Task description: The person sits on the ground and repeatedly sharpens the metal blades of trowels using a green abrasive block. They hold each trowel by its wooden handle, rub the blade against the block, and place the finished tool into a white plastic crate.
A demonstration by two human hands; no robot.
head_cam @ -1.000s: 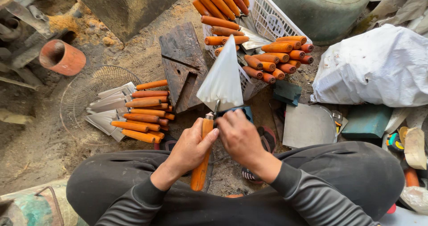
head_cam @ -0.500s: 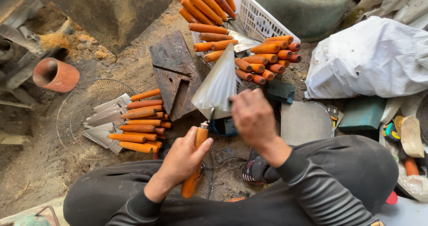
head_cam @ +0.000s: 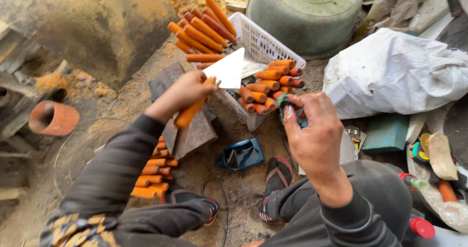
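My left hand (head_cam: 185, 92) grips the orange wooden handle of a scraper (head_cam: 214, 86), lifting its white triangular blade over the basket. My right hand (head_cam: 314, 130) is raised to the right of it and pinches a small dark green rag (head_cam: 283, 102) between thumb and fingers. The two hands are apart. A white plastic basket (head_cam: 263, 45) holding several orange-handled tools lies just beyond the blade.
A stack of finished orange-handled scrapers (head_cam: 151, 174) lies under my left forearm beside a dark wooden block (head_cam: 192, 132). A blue tray (head_cam: 241, 154) sits between my feet. A white sack (head_cam: 395, 74), green basin (head_cam: 307, 13) and orange pipe piece (head_cam: 52, 118) stand around.
My left hand has lifted the scraper up and away toward the basket. My right hand came off the blade and moved right, now holding the green rag. The camera tilted.
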